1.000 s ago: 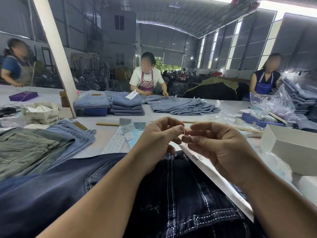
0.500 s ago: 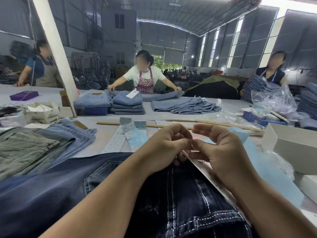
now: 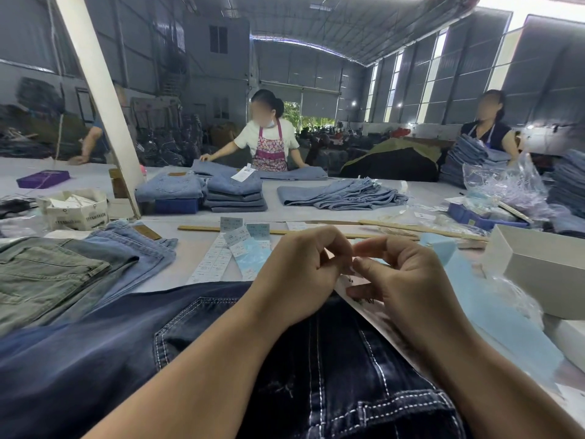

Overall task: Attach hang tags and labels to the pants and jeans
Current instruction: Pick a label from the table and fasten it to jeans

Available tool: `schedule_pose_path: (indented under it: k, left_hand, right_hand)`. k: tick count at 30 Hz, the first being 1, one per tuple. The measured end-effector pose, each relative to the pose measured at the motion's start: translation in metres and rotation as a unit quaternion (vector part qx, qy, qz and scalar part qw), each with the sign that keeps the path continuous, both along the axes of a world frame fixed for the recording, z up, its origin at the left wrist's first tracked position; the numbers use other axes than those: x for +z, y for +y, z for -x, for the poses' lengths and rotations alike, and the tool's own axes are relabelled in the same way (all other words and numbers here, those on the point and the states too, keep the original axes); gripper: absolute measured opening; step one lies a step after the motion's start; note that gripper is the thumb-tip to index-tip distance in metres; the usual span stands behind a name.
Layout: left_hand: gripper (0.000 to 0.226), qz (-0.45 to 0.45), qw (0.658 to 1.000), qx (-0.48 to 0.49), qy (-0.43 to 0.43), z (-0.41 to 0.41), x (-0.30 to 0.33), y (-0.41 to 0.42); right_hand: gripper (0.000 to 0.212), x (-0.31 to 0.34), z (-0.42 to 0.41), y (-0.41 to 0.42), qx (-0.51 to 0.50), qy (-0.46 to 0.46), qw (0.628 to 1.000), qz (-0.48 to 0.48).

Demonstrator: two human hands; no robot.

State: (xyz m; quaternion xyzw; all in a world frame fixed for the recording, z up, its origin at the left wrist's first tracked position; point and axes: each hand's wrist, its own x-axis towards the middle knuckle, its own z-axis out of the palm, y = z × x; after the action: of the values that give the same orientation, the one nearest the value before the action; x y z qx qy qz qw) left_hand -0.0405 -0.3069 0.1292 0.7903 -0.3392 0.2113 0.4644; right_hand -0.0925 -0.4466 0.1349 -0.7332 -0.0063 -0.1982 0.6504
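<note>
Both hands, left hand [image 3: 300, 274] & right hand [image 3: 408, 280], meet fingertip to fingertip w/ fingers curled, prob. pinching sth tiny I can't make out, right over the dark jeans [image 3: 332, 375] w/ the hang tag [image 3: 373, 315] beside, so fastening stays close.

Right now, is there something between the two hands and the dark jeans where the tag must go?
Nothing visible is in the way. The left hand and right hand are directly above the dark jeans, fingertips together. A paper tag lies on the jeans under the right hand.
</note>
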Motion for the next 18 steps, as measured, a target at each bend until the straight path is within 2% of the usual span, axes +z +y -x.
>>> schedule_pose_path:
  k: [4,8,13,18]
  left_hand:
    - [0.021,0.048,0.998,-0.011,0.036,-0.001,0.002,0.001]
    - [0.022,0.089,0.987,-0.047,0.126,-0.007,0.001,0.002]
    - [0.023,0.1,0.981,-0.065,0.154,-0.011,0.0,0.003]
    - [0.022,0.105,0.979,-0.069,0.16,-0.011,-0.001,0.004]
  right_hand:
    - [0.02,-0.003,0.001,0.001,-0.003,-0.021,0.999,0.043]
    - [0.029,-0.007,0.0,0.001,-0.02,-0.059,0.993,0.095]
    - [0.026,-0.007,0.002,0.001,-0.026,-0.079,0.985,0.154]
    - [0.02,-0.007,0.003,0.001,0.01,-0.082,0.986,0.142]
